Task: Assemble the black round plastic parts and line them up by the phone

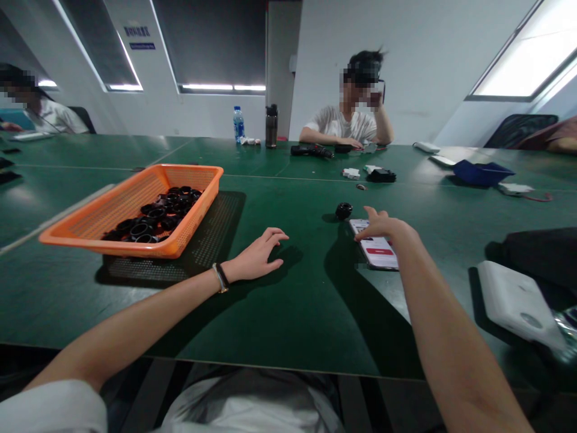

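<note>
Fingers (371, 213) of right hand (390, 227) spread over phone (381, 252), contact unclear; fingers of left hand (251, 257) loosely parted, unladen, between phone and orange basket (112, 243) of black rings (155, 214). Phone flat on surface (288, 325), beside loose black piece (344, 210). Appears a reaching step; calls next for precise fingertip placement.

From the green table's (293, 319) near edge, the bare left forearm (148, 317) extends, left hand (259, 257) empty, loosely curled; the bare right forearm (445, 325) ends in the right hand (383, 227), bent leftward, fingers parted.
</note>
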Demonstrator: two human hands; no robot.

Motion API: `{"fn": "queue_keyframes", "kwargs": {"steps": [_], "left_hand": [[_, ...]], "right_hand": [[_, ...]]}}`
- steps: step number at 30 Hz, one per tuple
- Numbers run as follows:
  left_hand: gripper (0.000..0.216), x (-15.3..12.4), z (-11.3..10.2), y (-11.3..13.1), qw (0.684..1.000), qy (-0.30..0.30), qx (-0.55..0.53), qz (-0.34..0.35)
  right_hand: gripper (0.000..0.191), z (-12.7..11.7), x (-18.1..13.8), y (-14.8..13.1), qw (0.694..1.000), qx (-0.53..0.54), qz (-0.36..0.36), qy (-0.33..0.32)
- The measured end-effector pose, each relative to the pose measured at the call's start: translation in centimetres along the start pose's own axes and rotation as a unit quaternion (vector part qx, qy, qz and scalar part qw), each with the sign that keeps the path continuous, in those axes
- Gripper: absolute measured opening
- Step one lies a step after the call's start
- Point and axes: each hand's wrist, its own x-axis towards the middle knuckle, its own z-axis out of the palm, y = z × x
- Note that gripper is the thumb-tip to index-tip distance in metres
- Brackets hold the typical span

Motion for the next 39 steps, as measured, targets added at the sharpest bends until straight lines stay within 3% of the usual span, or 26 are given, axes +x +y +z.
{"fn": "queue_keyframes", "kwargs": {"steps": [7, 17, 23, 27, 39], "left_hand": [[0.044, 0.0, 0.0, -0.1, 1.000, 0.002, 0.022, 0.011], [0.046, 0.1, -0.2, 0.4, 0.999, 0.000, 0.035, 0.004], [0.044, 0.0, -0.1, 0.3, 0.997, -0.018, 0.069, 0.005], [0.043, 0.1, -0.1, 0.3, 0.996, -0.015, 0.087, 0.002], [0.043, 0.1, -0.1, 0.3, 0.995, -0.012, 0.096, 0.011]], "right_hand": [[0.103, -0.5, -1.2, -0.4, 1.000, -0.018, -0.017, 0.017], [0.097, -1.2, -2.5, -1.0, 0.999, -0.044, -0.023, -0.012], [0.097, -0.7, -1.9, -0.7, 0.998, -0.059, -0.003, 0.002], [0.101, -0.7, -1.5, -0.2, 0.997, -0.041, 0.050, -0.031], [0.065, -1.4, -1.9, -0.2, 0.992, -0.056, 0.088, -0.064]]}}
